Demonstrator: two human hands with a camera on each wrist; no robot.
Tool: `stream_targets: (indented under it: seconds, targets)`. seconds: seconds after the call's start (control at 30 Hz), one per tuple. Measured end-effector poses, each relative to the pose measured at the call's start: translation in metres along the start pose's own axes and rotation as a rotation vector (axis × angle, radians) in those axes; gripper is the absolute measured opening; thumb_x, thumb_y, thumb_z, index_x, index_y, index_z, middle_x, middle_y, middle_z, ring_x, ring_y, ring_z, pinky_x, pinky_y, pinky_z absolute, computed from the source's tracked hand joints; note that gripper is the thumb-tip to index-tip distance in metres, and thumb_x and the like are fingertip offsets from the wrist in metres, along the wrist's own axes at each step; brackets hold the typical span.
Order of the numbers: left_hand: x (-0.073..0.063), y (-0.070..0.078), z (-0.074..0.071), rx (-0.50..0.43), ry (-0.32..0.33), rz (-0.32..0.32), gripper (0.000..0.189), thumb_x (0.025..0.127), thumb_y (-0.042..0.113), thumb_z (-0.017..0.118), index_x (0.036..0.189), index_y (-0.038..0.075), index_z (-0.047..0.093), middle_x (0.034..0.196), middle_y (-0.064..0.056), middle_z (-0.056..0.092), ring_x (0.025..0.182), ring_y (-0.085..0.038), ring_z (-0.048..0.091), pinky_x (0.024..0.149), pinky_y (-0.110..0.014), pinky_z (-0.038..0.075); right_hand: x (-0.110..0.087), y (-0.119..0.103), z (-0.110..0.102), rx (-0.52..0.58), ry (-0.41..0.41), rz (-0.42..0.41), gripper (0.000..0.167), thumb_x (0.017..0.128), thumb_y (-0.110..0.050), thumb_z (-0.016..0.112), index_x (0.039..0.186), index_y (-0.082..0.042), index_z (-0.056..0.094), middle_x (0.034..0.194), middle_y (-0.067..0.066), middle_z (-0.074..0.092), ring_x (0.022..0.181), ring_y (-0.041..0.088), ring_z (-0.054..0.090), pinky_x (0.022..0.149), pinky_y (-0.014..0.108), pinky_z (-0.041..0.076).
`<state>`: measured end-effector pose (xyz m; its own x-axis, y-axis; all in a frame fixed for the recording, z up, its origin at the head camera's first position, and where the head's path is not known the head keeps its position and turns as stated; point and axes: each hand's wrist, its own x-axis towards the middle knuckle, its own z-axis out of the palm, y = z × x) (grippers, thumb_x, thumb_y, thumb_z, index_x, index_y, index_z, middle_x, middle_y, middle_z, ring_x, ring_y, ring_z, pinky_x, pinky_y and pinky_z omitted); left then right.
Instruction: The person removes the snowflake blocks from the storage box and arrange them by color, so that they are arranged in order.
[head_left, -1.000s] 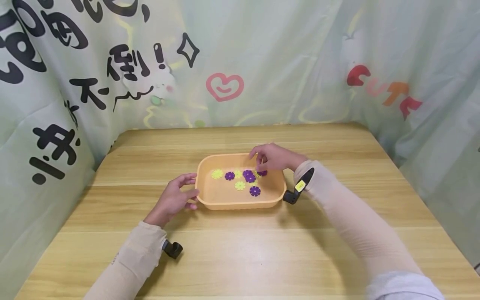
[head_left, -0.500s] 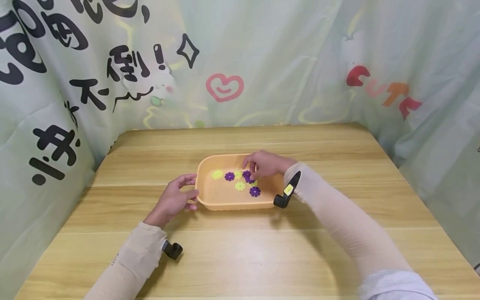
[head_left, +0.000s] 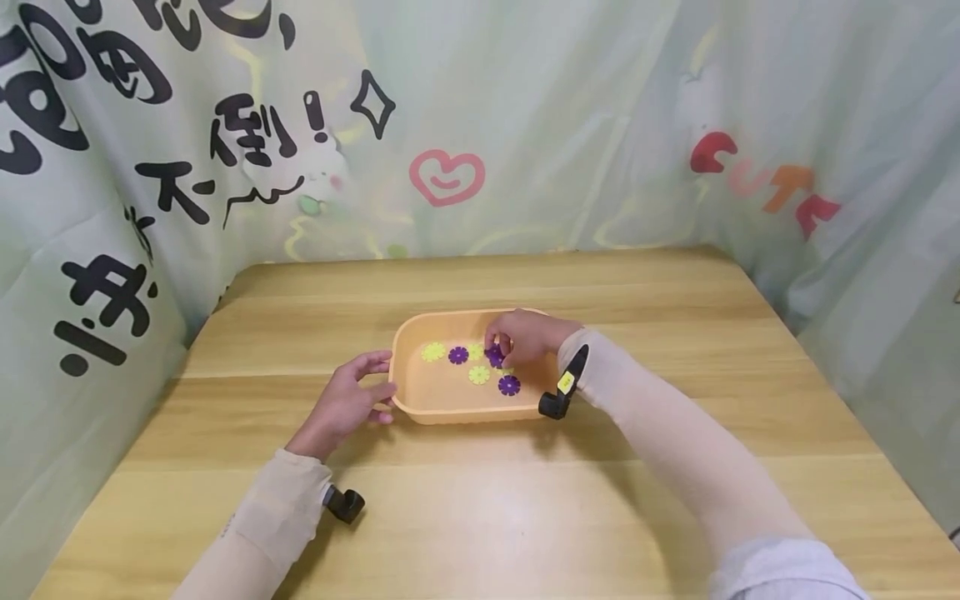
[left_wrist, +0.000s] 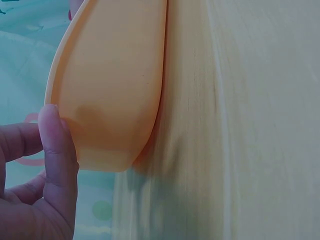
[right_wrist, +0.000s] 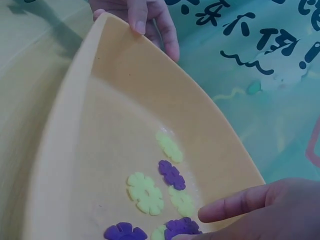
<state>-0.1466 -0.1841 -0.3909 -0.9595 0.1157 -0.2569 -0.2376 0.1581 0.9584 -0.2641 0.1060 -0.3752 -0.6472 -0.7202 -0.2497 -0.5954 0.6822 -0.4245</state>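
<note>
A shallow orange tray (head_left: 442, 400) holds several flower-shaped discs, some yellow (right_wrist: 145, 193) and some purple (right_wrist: 171, 175). At its left end my left hand (head_left: 347, 402) grips the rim, thumb (left_wrist: 57, 150) over the edge and the other fingers outside. My right hand (head_left: 527, 337) reaches into the right half, fingers pointing down at an overlapping purple disc (right_wrist: 182, 227). In the right wrist view one finger (right_wrist: 235, 206) extends straight, a little apart from that disc. The thumb is mostly cut off at the bottom edge. The hand covers the tray's right part in the head view.
The tray stands on a wooden table (head_left: 450, 508). A pale green printed curtain (head_left: 555, 150) hangs behind the table and along both sides. A black wrist camera (head_left: 555, 404) on the right arm overlaps the tray's near right corner.
My right hand has moved left and slightly nearer within the tray, from the purple disc at the right to the overlapping purple discs. My left hand and the tray have stayed put.
</note>
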Motion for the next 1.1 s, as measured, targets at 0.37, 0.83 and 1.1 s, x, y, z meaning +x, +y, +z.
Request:
stream_targets:
  seconds: [0.37,0.83,1.1]
  targets:
    - [0.0009,0.0012,0.0007,-0.024,-0.004,0.0,0.057,0.092,-0.008,0.058,0.144,0.002,0.039,0.138,-0.021,0.038,0.077,-0.02,0.06,0.058,-0.028,0.059,0.0061,-0.0045,-0.0046,-0.098,-0.066,0.074,0.039,0.078,0.0,0.075,0.115,-0.009,0.067,0.079,-0.001,0.059,0.074,0.014,0.054,0.068,0.025,0.049]
    - [-0.0001,0.0029,0.0018,-0.022,0.004,-0.01,0.055,0.092,-0.008,0.058,0.143,0.003,0.039,0.136,-0.02,0.039,0.077,-0.021,0.06,0.059,-0.028,0.06,0.0057,-0.0096,-0.0044,-0.14,-0.068,0.075,0.028,0.077,-0.013,0.083,0.094,-0.013,0.061,0.086,-0.001,0.06,0.083,0.017,0.056,0.075,0.028,0.051]
    - [-0.0008,0.0041,0.0026,-0.021,0.003,-0.012,0.056,0.092,-0.008,0.057,0.143,0.002,0.039,0.137,-0.02,0.038,0.077,-0.021,0.06,0.059,-0.028,0.059,0.0025,-0.0069,-0.0077,-0.123,-0.086,0.047,0.019,0.086,-0.016,0.075,0.097,-0.012,0.061,0.09,-0.001,0.06,0.084,0.017,0.055,0.076,0.03,0.05]
